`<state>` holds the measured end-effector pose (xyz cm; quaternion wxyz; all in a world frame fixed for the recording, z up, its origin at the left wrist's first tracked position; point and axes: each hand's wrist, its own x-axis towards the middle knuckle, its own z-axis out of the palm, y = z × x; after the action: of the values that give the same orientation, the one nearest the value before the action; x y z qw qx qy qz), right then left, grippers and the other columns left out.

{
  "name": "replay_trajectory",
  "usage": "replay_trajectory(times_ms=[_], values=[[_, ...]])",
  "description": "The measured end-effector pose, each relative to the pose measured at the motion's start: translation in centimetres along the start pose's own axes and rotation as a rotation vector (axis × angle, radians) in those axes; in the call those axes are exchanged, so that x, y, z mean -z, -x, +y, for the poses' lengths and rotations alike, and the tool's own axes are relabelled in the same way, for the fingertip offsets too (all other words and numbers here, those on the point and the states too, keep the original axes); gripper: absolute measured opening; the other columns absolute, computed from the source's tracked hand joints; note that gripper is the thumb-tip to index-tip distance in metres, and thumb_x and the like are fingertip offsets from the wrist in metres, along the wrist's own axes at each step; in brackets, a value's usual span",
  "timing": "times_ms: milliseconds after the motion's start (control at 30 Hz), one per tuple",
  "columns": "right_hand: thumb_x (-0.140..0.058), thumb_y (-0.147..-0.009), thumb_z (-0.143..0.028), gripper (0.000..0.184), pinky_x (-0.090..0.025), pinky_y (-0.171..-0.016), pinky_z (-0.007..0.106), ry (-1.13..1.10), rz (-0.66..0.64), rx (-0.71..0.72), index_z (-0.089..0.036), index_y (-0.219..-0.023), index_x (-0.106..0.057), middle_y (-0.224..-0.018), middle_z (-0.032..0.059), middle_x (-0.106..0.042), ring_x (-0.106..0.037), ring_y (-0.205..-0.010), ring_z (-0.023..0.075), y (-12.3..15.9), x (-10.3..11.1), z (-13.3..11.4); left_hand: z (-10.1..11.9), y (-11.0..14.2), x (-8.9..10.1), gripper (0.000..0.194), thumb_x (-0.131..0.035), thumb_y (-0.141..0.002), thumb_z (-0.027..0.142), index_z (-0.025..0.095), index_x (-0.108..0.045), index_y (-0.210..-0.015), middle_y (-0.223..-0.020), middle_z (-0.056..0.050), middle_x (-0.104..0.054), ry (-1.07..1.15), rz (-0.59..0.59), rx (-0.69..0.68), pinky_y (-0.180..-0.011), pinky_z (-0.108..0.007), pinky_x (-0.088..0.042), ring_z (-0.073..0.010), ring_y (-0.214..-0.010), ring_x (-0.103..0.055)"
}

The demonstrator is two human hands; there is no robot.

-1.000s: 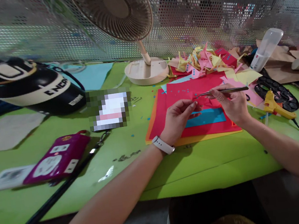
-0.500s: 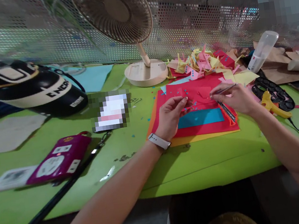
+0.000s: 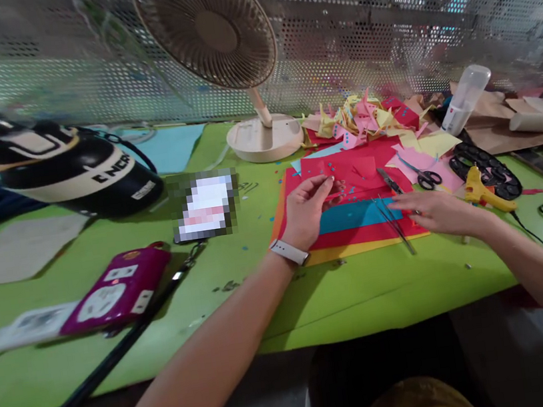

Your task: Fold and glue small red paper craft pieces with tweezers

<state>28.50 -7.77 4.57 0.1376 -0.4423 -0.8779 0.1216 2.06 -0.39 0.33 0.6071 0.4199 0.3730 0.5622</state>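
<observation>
My left hand (image 3: 305,211), with a pale watch band at the wrist, is closed in a pinch over red paper sheets (image 3: 293,183). A tiny pale speck shows at its fingertips, too small to name. Stretched flat, the fingers of my right hand (image 3: 437,210) hover at the stack's right side. Slim metal tweezers (image 3: 396,230) lie beside those fingers, across a blue paper strip (image 3: 349,217). A craft knife (image 3: 388,180) runs partly beneath the right hand; whether they touch I cannot tell. Tiny blue paper bits lie scattered on the red paper.
Black scissors (image 3: 428,178), a yellow glue gun (image 3: 487,192) and a black palette tray (image 3: 503,181) lie right. Behind are a fan (image 3: 265,138), colored paper scraps (image 3: 363,116) and a clear bottle (image 3: 466,98). At left: a phone, a purple power strip (image 3: 119,289), a large black bottle (image 3: 79,170).
My right hand has let go of the tweezers, which now lie on the paper stack, and has moved slightly down with its fingers straightened. My left hand keeps its pinch.
</observation>
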Motion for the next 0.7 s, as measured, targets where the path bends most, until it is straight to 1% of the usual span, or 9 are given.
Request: replay_trajectory(times_ms=[67, 167, 233, 267, 300, 367, 467, 600, 700], values=[[-0.049, -0.088, -0.016, 0.043, -0.048, -0.106, 0.045, 0.141, 0.042, -0.126, -0.023, -0.129, -0.063, -0.133, 0.0086, -0.064, -0.061, -0.123, 0.0243, 3.0, 1.5, 1.4, 0.0, -0.1, -0.1, 0.037, -0.084, -0.062, 0.040, 0.016, -0.067, -0.085, -0.081, -0.005, -0.075, 0.008, -0.001, -0.005, -0.072, -0.030, -0.057, -0.0185, -0.083, -0.072], [-0.045, -0.089, -0.020, 0.044, -0.046, -0.105, 0.047, 0.392, 0.065, -0.429, -0.015, -0.129, -0.061, -0.138, 0.0158, -0.059, -0.057, -0.126, 0.0307, 7.5, 3.4, 4.0, -0.1, -0.2, -0.1, 0.036, -0.083, -0.063, 0.040, 0.017, -0.067, -0.085, -0.082, -0.006, -0.075, 0.009, -0.009, -0.021, -0.073, -0.030, -0.057, -0.0196, -0.085, -0.072], [-0.052, -0.083, -0.024, 0.041, -0.050, -0.092, 0.046, 0.524, 0.045, -0.616, -0.013, -0.120, -0.065, -0.131, 0.0212, -0.062, -0.063, -0.113, 0.0353, 9.8, 4.0, 5.4, -0.1, -0.2, -0.1, 0.035, -0.082, -0.064, 0.040, 0.016, -0.067, -0.085, -0.083, -0.006, -0.075, -0.003, -0.020, -0.029, -0.075, -0.031, -0.057, -0.0198, -0.086, -0.072], [-0.053, -0.081, -0.024, 0.038, -0.050, -0.084, 0.045, 0.549, 0.020, -0.668, -0.012, -0.115, -0.066, -0.125, 0.0228, -0.064, -0.065, -0.106, 0.0359, 10.5, 4.1, 6.0, -0.1, -0.2, -0.1, 0.035, -0.082, -0.065, 0.041, 0.016, -0.067, -0.085, -0.084, -0.006, -0.075, -0.012, -0.025, -0.033, -0.076, -0.031, -0.057, -0.0198, -0.086, -0.072], [-0.053, -0.081, -0.024, 0.035, -0.049, -0.078, 0.043, 0.554, -0.006, -0.679, -0.013, -0.111, -0.067, -0.119, 0.0232, -0.066, -0.066, -0.100, 0.0351, 11.0, 4.0, 6.5, -0.2, -0.2, -0.1, 0.035, -0.081, -0.065, 0.041, 0.016, -0.067, -0.085, -0.084, -0.007, -0.075, -0.022, -0.031, -0.037, -0.077, -0.032, -0.058, -0.0198, -0.086, -0.072], [-0.053, -0.079, -0.024, 0.030, -0.045, -0.070, 0.039, 0.557, 0.006, -0.678, -0.013, -0.103, -0.068, -0.108, 0.0225, -0.068, -0.066, -0.091, 0.0323, 11.3, 3.6, 7.2, -0.3, -0.3, -0.1, 0.034, -0.081, -0.066, 0.041, 0.016, -0.067, -0.085, -0.084, -0.007, -0.075, -0.038, -0.041, -0.043, -0.078, -0.032, -0.057, -0.0197, -0.086, -0.072], [-0.057, -0.076, -0.027, 0.025, -0.040, -0.067, 0.037, 0.559, 0.072, -0.677, -0.014, -0.094, -0.067, -0.098, 0.0203, -0.066, -0.063, -0.083, 0.0279, 10.8, 3.1, 8.0, -0.4, -0.4, 0.0, 0.035, -0.081, -0.066, 0.042, 0.016, -0.067, -0.086, -0.084, -0.006, -0.075, -0.046, -0.045, -0.052, -0.077, -0.031, -0.057, -0.0192, -0.086, -0.072], [-0.064, -0.072, -0.034, 0.033, -0.038, -0.069, 0.038, 0.515, 0.139, -0.754, -0.013, -0.097, -0.066, -0.099, 0.0206, -0.065, -0.060, -0.081, 0.0269, 10.3, 3.0, 8.7, -0.7, -0.6, 0.1, 0.039, -0.082, -0.064, 0.043, 0.016, -0.066, -0.087, -0.084, -0.007, -0.075, -0.035, -0.049, -0.049, -0.075, -0.031, -0.057, -0.0196, -0.085, -0.072], [-0.066, -0.072, -0.036, 0.036, -0.038, -0.070, 0.039, 0.462, 0.250, -0.791, -0.016, -0.101, -0.064, -0.104, 0.0209, -0.064, -0.060, -0.084, 0.0271, 10.4, 3.1, 8.9, -0.6, -0.6, 0.1, 0.038, -0.082, -0.065, 0.043, 0.016, -0.066, -0.087, -0.084, -0.007, -0.075, -0.031, -0.061, -0.050, -0.075, -0.032, -0.057, -0.0199, -0.086, -0.072]])
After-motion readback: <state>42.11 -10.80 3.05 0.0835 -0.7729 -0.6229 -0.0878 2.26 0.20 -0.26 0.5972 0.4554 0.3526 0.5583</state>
